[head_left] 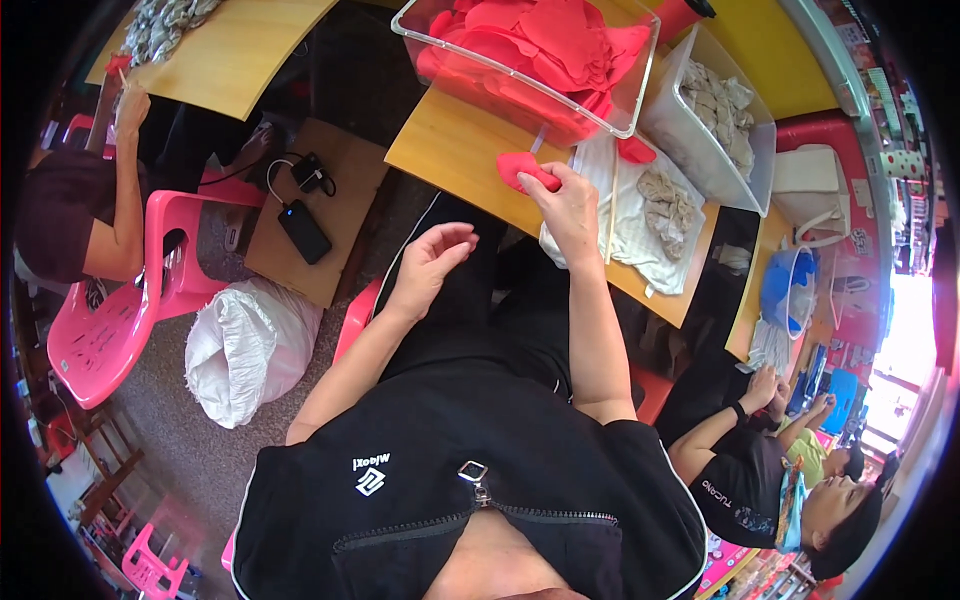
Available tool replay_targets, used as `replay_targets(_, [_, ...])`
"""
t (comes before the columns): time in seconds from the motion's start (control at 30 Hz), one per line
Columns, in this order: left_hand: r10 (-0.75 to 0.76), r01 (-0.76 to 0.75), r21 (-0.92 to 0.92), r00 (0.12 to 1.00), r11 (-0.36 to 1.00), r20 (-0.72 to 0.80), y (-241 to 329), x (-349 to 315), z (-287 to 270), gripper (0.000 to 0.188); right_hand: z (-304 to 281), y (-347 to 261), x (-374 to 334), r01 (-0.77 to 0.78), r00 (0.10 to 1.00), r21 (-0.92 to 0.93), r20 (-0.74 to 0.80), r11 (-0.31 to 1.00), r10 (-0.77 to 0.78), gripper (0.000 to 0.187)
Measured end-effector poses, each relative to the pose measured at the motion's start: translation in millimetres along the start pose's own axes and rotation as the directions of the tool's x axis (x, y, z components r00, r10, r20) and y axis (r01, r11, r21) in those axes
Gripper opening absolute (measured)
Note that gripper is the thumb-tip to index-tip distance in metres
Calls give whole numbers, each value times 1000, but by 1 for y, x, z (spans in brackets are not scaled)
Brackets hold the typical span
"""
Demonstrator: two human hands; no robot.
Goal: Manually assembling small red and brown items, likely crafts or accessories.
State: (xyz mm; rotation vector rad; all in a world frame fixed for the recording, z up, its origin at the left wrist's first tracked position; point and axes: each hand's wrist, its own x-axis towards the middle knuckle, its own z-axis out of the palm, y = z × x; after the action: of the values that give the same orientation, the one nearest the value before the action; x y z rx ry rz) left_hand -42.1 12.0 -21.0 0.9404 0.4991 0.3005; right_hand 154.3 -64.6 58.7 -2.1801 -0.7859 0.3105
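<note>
My right hand pinches a small red petal-shaped piece above the near edge of the yellow-brown table. What the piece is made of, I cannot make out. Over my lap, my left hand is open, its fingers loosely bent and nothing in them. Beyond the right hand stands a clear plastic bin, filled with flat red pieces of rounded shape. Another red piece lies by that bin on a white cloth, beside a thin wooden stick and a crumpled beige cloth.
A second clear bin holds beige crumpled cloth. To the left are a pink chair, a white sack and a board with a black power bank. Co-workers sit left and right.
</note>
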Motion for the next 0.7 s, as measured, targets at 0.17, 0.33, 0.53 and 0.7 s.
replay_targets(0.17, [474, -333, 592, 875, 733, -95, 29, 13, 46, 47, 11, -28, -29, 55, 990, 99, 125, 994, -67, 31])
replay_targets(0.33, [141, -154, -166, 986, 974, -87, 19, 30, 34, 36, 14, -18, -34, -131, 969, 638, 244, 759, -37, 36])
replay_targets(0.53, [-47, 62, -330, 997, 942, 53, 27, 20, 27, 27, 1, -6, -37, 21, 941, 254, 321, 967, -104, 41])
replay_targets(0.7, [-37, 26, -393, 999, 919, -19, 30, 23, 4, 25, -11, 0, -25, -211, 937, 536, 350, 818, 13, 26])
